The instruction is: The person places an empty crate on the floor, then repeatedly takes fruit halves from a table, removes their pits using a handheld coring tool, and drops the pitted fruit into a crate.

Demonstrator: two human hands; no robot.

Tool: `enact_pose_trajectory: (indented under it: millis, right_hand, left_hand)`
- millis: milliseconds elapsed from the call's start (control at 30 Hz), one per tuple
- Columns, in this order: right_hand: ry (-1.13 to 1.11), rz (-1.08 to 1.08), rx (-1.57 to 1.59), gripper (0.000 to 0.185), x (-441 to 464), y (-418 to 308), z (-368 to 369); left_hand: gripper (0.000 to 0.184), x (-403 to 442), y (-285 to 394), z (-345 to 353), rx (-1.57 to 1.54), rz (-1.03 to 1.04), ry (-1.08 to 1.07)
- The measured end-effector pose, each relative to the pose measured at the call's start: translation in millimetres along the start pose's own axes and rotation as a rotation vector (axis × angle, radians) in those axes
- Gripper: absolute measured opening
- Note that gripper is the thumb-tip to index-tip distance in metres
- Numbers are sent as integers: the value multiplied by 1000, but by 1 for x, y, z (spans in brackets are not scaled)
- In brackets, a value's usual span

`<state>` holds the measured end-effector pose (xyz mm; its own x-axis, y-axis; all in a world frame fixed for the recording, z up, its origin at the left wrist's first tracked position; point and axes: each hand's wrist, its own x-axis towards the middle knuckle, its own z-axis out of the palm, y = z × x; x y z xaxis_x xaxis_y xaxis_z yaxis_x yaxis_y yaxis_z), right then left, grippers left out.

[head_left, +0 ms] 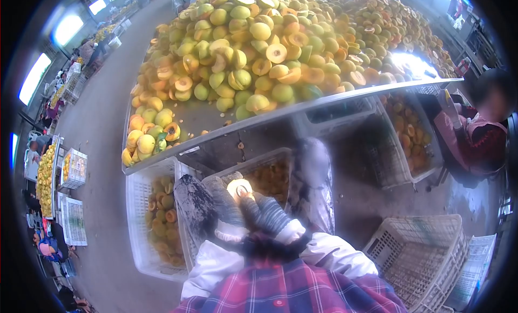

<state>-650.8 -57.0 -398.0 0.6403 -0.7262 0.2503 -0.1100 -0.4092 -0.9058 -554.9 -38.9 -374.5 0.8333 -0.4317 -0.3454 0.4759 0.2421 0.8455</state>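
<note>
Near the centre of the frame, I had the peach half (pixel 239 186) gripped in the left hand (pixel 223 196), cut face up, apparently for clear sight above the plastic crate (pixel 249 162), but couldn't tell whether the adjacent right hand (pixel 265 209) was closed.

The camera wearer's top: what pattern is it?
The top is plaid, in red-pink and dark blue with pale lines; the head view shows it.

Head view, fisheye, forward and down, close above plaid shirt (pixel 280 291), facing metal table (pixel 200 116)
</note>
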Motion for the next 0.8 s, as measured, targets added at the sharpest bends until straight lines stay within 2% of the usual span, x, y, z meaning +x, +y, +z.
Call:
enact_pose_trajectory:
  millis: [33, 100, 133, 233, 300, 333, 400, 433, 500, 533, 600, 633, 700, 767, 800]
  right_hand:
    - [2, -3, -3, 42, -1, -2, 1]
    - [-104, 375, 107, 33, -2, -6, 2]
    - [-103, 372, 106, 33, -3, -4, 3]
    - [-113, 240, -76, 31, -11, 22, 15]
    - [106, -98, 256, 33, -21, 41, 26]
    - [108, -99, 255, 33, -21, 29, 16]
    - [56, -250, -178, 38, -23, 5, -9]
    - [57, -249, -178, 38, -16, 0, -14]
    - [-380, 411, 130, 42, -3, -5, -21]
    - [-378, 413, 129, 42, -9, -2, -19]
    - [-98, 357, 267, 49, -25, 6, -8]
    - [-95, 358, 268, 49, -20, -4, -16]
    - [-361, 540, 357, 50, -5, -23, -41]
    - [-413, 553, 321, 49, 2, -33, -57]
    - [-470, 562, 282, 48, 2, -35, -61]
  left_hand:
    - [22, -1, 0, -1, 7, -2, -7]
    - [22, -2, 0, -2, 20, 4, -20]
    - [23, -3, 1, -3, 28, 8, -25]
    - [25, -5, 2, -5, 54, 18, -43]
    - [26, -7, 2, -6, 75, 26, -58]
    - [26, -7, 2, -6, 86, 29, -68]
    - [28, -8, 1, -9, 110, 35, -82]
    - [29, -9, 0, -9, 121, 38, -91]
    - [30, -9, -1, -11, 151, 38, -111]
    - [31, -9, -1, -12, 170, 41, -123]
    - [32, -9, -2, -13, 220, 50, -149]
    - [33, -8, -1, -12, 251, 55, -165]
    - [35, -7, 3, -9, 329, 65, -205]
    - [36, -13, 17, -1, 374, 71, -218]
    - [43, -24, 39, 12, 485, 60, -356]
